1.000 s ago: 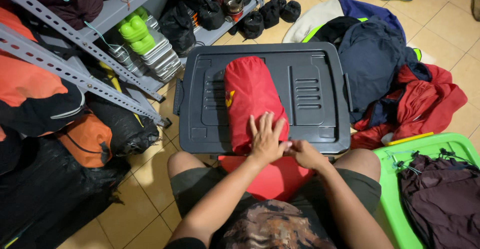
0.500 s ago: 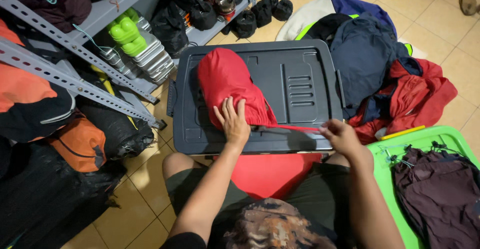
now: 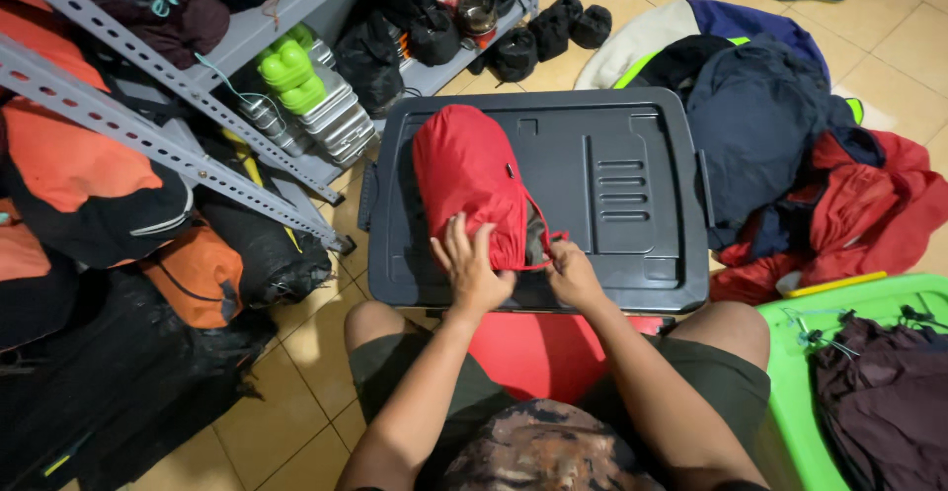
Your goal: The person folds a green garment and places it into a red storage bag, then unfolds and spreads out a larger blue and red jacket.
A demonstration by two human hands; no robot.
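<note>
A red stuff sack [image 3: 470, 181], packed full and rounded, lies on the dark grey lid of a plastic bin [image 3: 602, 125] in front of my knees. My left hand [image 3: 470, 266] grips the sack's near open end, where grey fabric shows in the mouth. My right hand [image 3: 571, 272] pinches the sack's thin red drawcord just right of that mouth. The cord loops out from the mouth toward my right fingers. A red container [image 3: 533, 348] sits under the bin between my legs.
A metal shelf rack [image 3: 148, 121] at left holds black pouches, metal tins [image 3: 336, 116], a green egg case [image 3: 288, 71], orange and black bags. Jackets in navy [image 3: 760, 125] and red [image 3: 869, 204] are piled at right. A green tub [image 3: 790, 353] holds dark maroon fabric.
My right hand had pulled the drawcord far out to the right; it has come back to the sack's mouth. The sack's mouth is cinched smaller. My left hand stays on the sack.
</note>
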